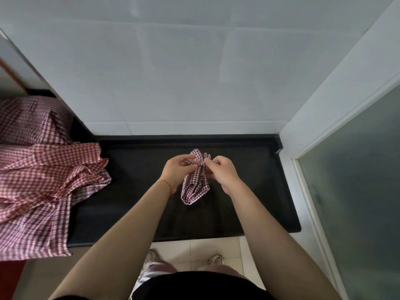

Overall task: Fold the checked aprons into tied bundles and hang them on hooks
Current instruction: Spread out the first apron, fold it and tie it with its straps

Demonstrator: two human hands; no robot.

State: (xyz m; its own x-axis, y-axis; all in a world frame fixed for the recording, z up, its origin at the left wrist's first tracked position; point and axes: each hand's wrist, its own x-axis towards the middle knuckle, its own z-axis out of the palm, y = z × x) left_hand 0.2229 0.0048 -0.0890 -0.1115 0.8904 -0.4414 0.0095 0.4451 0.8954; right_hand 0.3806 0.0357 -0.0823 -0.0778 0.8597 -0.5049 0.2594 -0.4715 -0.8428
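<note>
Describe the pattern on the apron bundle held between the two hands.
The apron bundle has a small red-and-white check, seen best in the head view.

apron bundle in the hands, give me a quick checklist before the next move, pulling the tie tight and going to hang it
1. Both hands on the tie: ok. The left hand and right hand pinch the top of the checked apron bundle.
2. Bundle compact: ok, folded narrow, lower end on the black counter.
3. Knot finished: cannot tell, fingers cover it.
4. Hook in reach: cannot tell, none in view.
5. Work left: not ok, a pile of unfolded checked aprons lies at the counter's left end.
</note>
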